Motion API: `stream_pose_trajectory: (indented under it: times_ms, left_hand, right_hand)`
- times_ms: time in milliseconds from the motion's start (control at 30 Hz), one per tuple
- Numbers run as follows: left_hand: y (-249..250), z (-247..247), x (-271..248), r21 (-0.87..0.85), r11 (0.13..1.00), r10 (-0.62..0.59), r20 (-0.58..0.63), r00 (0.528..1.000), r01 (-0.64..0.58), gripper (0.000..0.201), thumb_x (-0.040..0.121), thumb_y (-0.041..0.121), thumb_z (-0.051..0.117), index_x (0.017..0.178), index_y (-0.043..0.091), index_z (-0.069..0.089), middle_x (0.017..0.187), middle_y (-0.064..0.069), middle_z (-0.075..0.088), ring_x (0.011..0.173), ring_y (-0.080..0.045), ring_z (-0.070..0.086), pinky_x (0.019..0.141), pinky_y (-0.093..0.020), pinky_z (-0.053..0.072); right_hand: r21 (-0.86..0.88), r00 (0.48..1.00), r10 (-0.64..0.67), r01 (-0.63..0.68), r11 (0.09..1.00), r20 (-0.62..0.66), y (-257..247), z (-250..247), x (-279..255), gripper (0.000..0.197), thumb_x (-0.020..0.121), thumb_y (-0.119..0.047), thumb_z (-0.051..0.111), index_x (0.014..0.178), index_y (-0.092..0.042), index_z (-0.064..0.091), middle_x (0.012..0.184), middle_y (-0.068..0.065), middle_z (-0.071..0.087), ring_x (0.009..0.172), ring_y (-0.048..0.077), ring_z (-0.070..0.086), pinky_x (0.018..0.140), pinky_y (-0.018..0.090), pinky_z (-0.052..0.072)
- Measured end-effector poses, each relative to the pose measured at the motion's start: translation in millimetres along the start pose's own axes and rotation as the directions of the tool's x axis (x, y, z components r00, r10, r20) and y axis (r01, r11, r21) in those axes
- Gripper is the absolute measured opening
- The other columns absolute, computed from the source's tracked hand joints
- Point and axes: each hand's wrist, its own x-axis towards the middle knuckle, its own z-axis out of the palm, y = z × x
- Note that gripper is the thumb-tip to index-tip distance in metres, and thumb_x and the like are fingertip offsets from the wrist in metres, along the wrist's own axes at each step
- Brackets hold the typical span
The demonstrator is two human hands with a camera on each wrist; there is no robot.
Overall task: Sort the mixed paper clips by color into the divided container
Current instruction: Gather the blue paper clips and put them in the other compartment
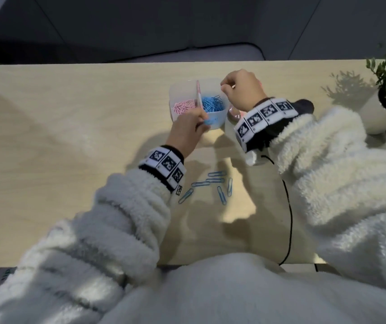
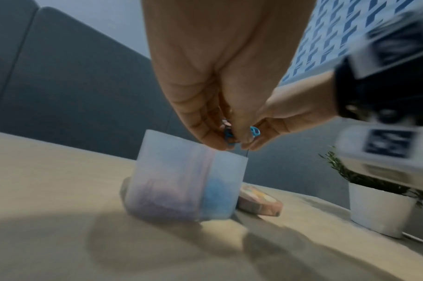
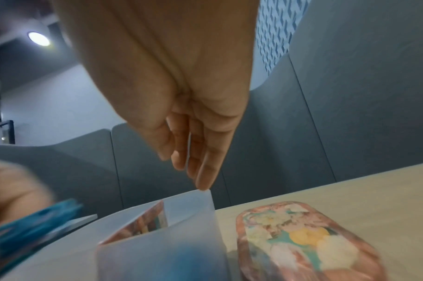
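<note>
On the left, my left hand (image 1: pixel 188 128) hangs fingers-down at the near rim of the translucent divided container (image 1: pixel 175 90), pinching a small bunch of blue paper clips (image 2: pixel 229 134). Pink clips (image 1: pixel 183 106) fill the container's left compartment and blue clips (image 1: pixel 212 104) the right. Nearer me, loose blue clips (image 1: pixel 213 185) lie scattered on the wooden table (image 1: pixel 70 136). I judge the clips light, stiff and slippery, prone to tangling, so best pinched flat between fingertip and thumb. To the right, my right hand (image 1: pixel 242 88) holds nothing; it reaches down with straight fingers (image 3: pixel 205 171), one fingertip touching the container's far right corner. Just beside it lies a patterned lid (image 3: pixel 302 241).
</note>
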Motion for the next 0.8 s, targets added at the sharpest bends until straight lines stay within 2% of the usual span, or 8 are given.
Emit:
stream_pose_trajectory:
  times_ms: [67, 167, 267, 400, 500, 600, 733, 800]
  left_hand:
    - [5.2, -0.6, 18.8, -0.002, 1.000, 0.013, -0.045, 0.999, -0.013, 0.016, 0.084, 0.007, 0.059, 0.098, 0.001, 0.060, 0.101, -0.018, 0.063, 0.095, -0.029, 0.056, 0.077, -0.023, 0.034]
    - [9.3, -2.6, 48.2, 0.049, 0.997, -0.051, -0.069, 0.996, 0.055, 0.018, 0.085, 0.013, 0.057, 0.102, 0.006, 0.060, 0.107, -0.013, 0.063, 0.099, -0.026, 0.055, 0.078, -0.024, 0.034]
    - [7.9, 0.0, 69.6, 0.091, 0.989, -0.111, -0.074, 0.991, 0.118, 0.023, 0.084, 0.017, 0.062, 0.106, 0.009, 0.061, 0.108, -0.009, 0.065, 0.100, -0.025, 0.058, 0.087, -0.031, 0.043]
    - [6.9, 5.6, 71.9, -0.081, 0.990, -0.117, -0.032, 0.993, 0.114, 0.036, 0.077, 0.017, 0.071, 0.111, 0.007, 0.062, 0.102, -0.008, 0.067, 0.089, -0.020, 0.062, 0.091, -0.030, 0.050]
    - [4.4, 4.2, 49.0, -0.171, 0.985, 0.015, -0.069, 0.998, -0.026, 0.021, 0.079, 0.015, 0.067, 0.099, 0.008, 0.066, 0.090, -0.004, 0.067, 0.081, -0.013, 0.060, 0.082, -0.027, 0.052]
    - [-10.4, 4.8, 3.1, -0.032, 0.995, 0.099, 0.029, 0.995, -0.098, 0.011, 0.082, 0.018, 0.065, 0.092, 0.012, 0.066, 0.083, 0.002, 0.064, 0.075, -0.010, 0.055, 0.067, -0.016, 0.042]
    - [-37.5, 7.6, -63.1, 0.158, 0.987, -0.038, 0.232, 0.972, 0.001, 0.012, 0.080, 0.028, 0.067, 0.086, 0.018, 0.065, 0.080, 0.003, 0.062, 0.074, -0.014, 0.055, 0.071, -0.031, 0.044]
    - [-49.7, 9.2, -86.5, 0.275, 0.959, -0.148, 0.272, 0.951, 0.071, 0.025, 0.074, 0.040, 0.071, 0.086, 0.019, 0.064, 0.083, 0.002, 0.062, 0.076, -0.015, 0.056, 0.067, -0.028, 0.040]
  right_hand:
    - [0.077, 0.998, -0.034, 0.037, 0.996, -0.049, 14.3, -2.3, -19.2, 0.020, 0.089, -0.011, 0.049, 0.095, -0.003, 0.067, 0.102, 0.013, 0.069, 0.089, 0.020, 0.060, 0.092, 0.026, 0.045]
    - [0.167, 0.998, -0.018, 0.029, 0.986, -0.064, 43.9, -4.1, -59.0, 0.015, 0.086, -0.009, 0.054, 0.091, -0.003, 0.067, 0.092, 0.009, 0.068, 0.069, 0.005, 0.058, 0.071, 0.015, 0.045]
    - [0.155, 1.000, 0.002, 0.001, 0.988, -0.015, 74.7, -1.0, -97.0, 0.014, 0.087, -0.007, 0.055, 0.093, -0.005, 0.067, 0.100, 0.009, 0.069, 0.077, 0.016, 0.059, 0.075, 0.024, 0.046]
    - [0.038, 0.985, 0.065, -0.072, 0.997, 0.157, 100.7, 4.8, -131.9, 0.015, 0.087, -0.006, 0.053, 0.093, -0.004, 0.067, 0.094, 0.009, 0.070, 0.080, 0.022, 0.060, 0.078, 0.033, 0.047]
    - [-0.002, 0.965, 0.048, -0.049, 0.999, 0.259, 103.7, 14.2, -150.3, 0.014, 0.087, -0.009, 0.052, 0.084, -0.010, 0.065, 0.081, 0.002, 0.066, 0.077, 0.022, 0.060, 0.069, 0.031, 0.044]
    - [-0.084, 0.941, 0.037, -0.010, 0.996, 0.336, 103.5, 34.7, -160.0, 0.019, 0.087, -0.025, 0.055, 0.075, -0.010, 0.054, 0.073, 0.004, 0.060, 0.070, 0.026, 0.055, 0.063, 0.033, 0.041]
    - [-0.130, 0.941, 0.051, -0.008, 0.992, 0.335, 95.1, 62.6, -166.9, 0.039, 0.080, -0.048, 0.063, 0.079, -0.012, 0.047, 0.079, 0.006, 0.053, 0.074, 0.029, 0.053, 0.067, 0.039, 0.043]
    - [-0.122, 0.946, 0.056, -0.018, 0.992, 0.320, 86.4, 71.3, -167.6, 0.046, 0.075, -0.052, 0.066, 0.086, -0.010, 0.049, 0.088, 0.008, 0.055, 0.079, 0.028, 0.053, 0.069, 0.039, 0.042]
